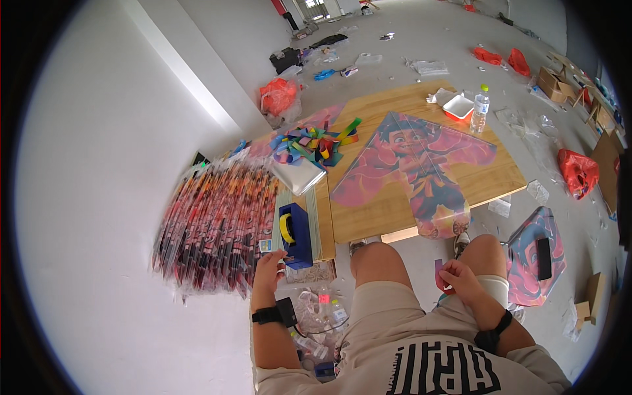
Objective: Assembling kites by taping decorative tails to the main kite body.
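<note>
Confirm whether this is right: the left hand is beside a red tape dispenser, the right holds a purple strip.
Not quite: the tape dispenser is blue, as the head view shows. The left hand is beside it; the right hand holds a purple strip.

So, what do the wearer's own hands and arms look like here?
The left hand and right hand are bare. The left wrist wears a black band and a boxy black module; a dark cable seems to lead from it. The right wears a black strap. Sleeves are short, beige.

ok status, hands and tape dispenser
Left hand at blue tape dispenser, contact unclear. Right hand pinching purple strip. Kite on table, clear of both hands.
</note>
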A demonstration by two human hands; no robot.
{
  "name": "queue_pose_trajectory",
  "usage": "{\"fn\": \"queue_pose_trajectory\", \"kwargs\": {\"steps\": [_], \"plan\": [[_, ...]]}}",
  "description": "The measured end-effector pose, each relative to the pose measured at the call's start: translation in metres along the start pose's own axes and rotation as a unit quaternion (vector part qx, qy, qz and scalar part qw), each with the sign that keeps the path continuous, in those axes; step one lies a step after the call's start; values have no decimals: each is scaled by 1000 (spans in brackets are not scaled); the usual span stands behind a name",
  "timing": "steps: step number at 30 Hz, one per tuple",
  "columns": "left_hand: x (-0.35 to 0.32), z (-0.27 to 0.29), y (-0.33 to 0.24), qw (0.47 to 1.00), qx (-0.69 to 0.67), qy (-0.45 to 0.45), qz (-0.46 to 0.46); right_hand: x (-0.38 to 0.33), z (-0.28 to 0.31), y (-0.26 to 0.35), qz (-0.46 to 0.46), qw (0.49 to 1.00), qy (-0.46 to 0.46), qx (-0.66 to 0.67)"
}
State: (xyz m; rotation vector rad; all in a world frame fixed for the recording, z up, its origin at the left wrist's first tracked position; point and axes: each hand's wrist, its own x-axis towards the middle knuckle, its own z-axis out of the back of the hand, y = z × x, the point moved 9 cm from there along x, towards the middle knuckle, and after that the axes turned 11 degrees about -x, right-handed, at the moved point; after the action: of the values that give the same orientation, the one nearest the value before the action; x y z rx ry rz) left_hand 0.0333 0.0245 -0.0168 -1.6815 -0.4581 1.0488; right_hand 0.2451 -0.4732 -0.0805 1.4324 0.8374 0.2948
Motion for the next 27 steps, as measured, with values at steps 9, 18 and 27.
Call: {"fn": "queue_pose_trajectory", "kwargs": {"steps": [9, 18, 27], "plan": [[5, -1, 2, 998, 2, 53, -16, 2, -1, -2, -3, 1000, 5, 1], [2, 14, 4, 990, 133, 19, -48, 5, 1, -7, 1, 1000, 11, 3], [10, 34, -3, 972, 217, -33, -88, 3, -1, -3, -2, 1000, 11, 5]]}}
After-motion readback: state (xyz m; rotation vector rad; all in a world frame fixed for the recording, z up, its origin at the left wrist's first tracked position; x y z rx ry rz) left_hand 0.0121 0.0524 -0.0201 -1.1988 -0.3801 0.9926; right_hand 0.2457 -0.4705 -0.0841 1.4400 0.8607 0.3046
